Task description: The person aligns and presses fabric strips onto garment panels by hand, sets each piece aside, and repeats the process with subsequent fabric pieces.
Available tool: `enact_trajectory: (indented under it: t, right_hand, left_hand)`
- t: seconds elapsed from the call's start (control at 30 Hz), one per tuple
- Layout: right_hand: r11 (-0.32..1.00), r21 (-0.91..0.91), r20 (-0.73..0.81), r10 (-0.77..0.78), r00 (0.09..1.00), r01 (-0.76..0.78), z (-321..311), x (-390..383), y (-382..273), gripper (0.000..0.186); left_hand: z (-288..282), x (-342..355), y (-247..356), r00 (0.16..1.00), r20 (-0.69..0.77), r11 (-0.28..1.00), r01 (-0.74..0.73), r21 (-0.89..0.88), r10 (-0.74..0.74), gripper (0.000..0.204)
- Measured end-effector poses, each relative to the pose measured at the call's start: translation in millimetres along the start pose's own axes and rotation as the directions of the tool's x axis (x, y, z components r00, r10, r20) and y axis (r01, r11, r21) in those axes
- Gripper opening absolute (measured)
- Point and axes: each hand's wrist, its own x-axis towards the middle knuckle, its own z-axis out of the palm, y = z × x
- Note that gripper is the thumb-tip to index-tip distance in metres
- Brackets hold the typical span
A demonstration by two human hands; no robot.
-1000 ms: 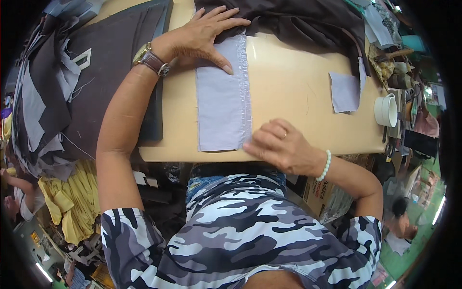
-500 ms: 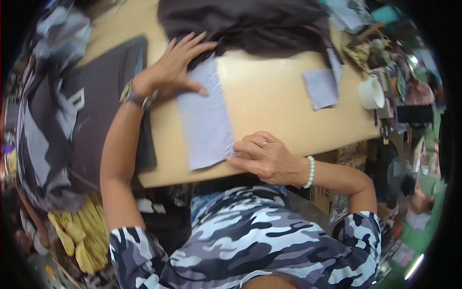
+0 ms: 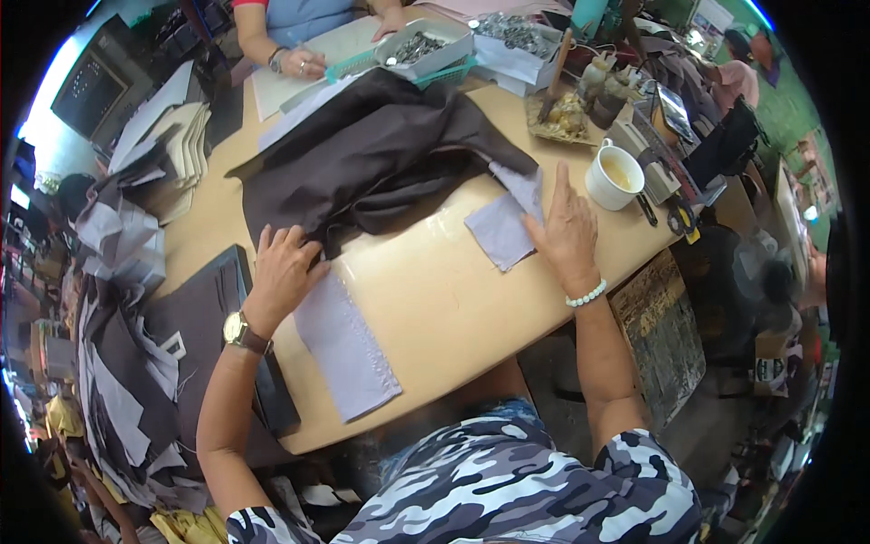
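A dark brown fabric piece lies bunched across the table, with a pale lavender strip hanging toward me at its left. Another lavender flap sticks out at its right end. My left hand has its fingers bent and closed on the fabric where the lavender strip meets the brown. Over the right flap's outer edge lies my right hand, fingers stretched out and thumb against the lavender fabric. What lies under the right palm is hidden.
A white cup of yellowish liquid stands right of my right hand, scissors beyond it. A messy glue tray with a brush sits behind. Dark fabric pieces are stacked left. Across the table, another person's hands rest near metal-part trays.
My right hand has left the lower end of the left lavender strip and moved to the right flap. My left fingers, spread before, are now bent. The view has tilted up.
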Motion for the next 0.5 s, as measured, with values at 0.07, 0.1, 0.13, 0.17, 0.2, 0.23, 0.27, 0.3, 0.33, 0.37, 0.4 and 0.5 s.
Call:
enact_trajectory:
  t: [0.07, 0.1, 0.13, 0.17, 0.2, 0.23, 0.27, 0.3, 0.33, 0.37, 0.4, 0.5]
  right_hand:
    - [0.996, 0.066, 0.187, 0.052, 0.981, -0.066, 7, -2, 11, 0.069]
    - [0.995, 0.068, 0.18, 0.054, 0.982, -0.067, 4, 0, 10, 0.069]
    - [0.994, 0.102, 0.102, 0.033, 0.994, -0.044, -3, 3, 7, 0.068]
    - [0.991, 0.131, 0.027, 0.016, 1.0, -0.019, -10, 4, 2, 0.069]
    - [0.992, 0.126, 0.023, 0.019, 1.0, -0.022, -19, 5, -3, 0.069]
    - [0.988, 0.131, -0.062, -0.07, 0.996, 0.078, -29, 7, -9, 0.068]
    - [0.974, 0.132, -0.145, -0.163, 0.976, 0.182, -34, 8, -16, 0.068]
    - [0.974, 0.092, -0.153, -0.19, 0.97, 0.206, -37, 8, -20, 0.068]
    - [0.976, 0.079, -0.152, -0.191, 0.97, 0.205, -40, 8, -21, 0.068]
    - [0.965, 0.045, -0.213, -0.244, 0.946, 0.259, -43, 10, -20, 0.068]
    - [0.952, 0.011, -0.265, -0.293, 0.919, 0.307, -47, 10, -19, 0.068]
    - [0.964, -0.09, -0.176, -0.261, 0.949, 0.249, -58, 6, -2, 0.067]
  left_hand:
    - [-10, 11, 23, 0.968, -0.188, 0.959, -0.111, 0.261, 0.163, 0.033]
    - [-12, 24, 35, 0.951, -0.216, 0.96, -0.171, 0.224, 0.22, 0.036]
    - [-15, 39, 51, 0.914, -0.262, 0.946, -0.271, 0.179, 0.311, 0.041]
    - [-12, 57, 71, 0.837, -0.348, 0.907, -0.393, 0.153, 0.422, 0.049]
    - [-14, 75, 96, 0.801, -0.378, 0.879, -0.47, 0.082, 0.464, 0.057]
    - [-12, 94, 119, 0.741, -0.461, 0.83, -0.557, -0.016, 0.488, 0.063]
    - [-4, 111, 136, 0.709, -0.507, 0.777, -0.619, -0.115, 0.49, 0.066]
    - [3, 127, 150, 0.703, -0.505, 0.727, -0.659, -0.196, 0.501, 0.066]
    - [14, 142, 162, 0.719, -0.518, 0.699, -0.656, -0.285, 0.464, 0.062]
    - [22, 158, 166, 0.753, -0.466, 0.718, -0.628, -0.3, 0.464, 0.058]
    - [30, 171, 168, 0.788, -0.408, 0.737, -0.597, -0.318, 0.462, 0.055]
    - [43, 186, 155, 0.787, -0.44, 0.853, -0.515, -0.082, 0.433, 0.038]
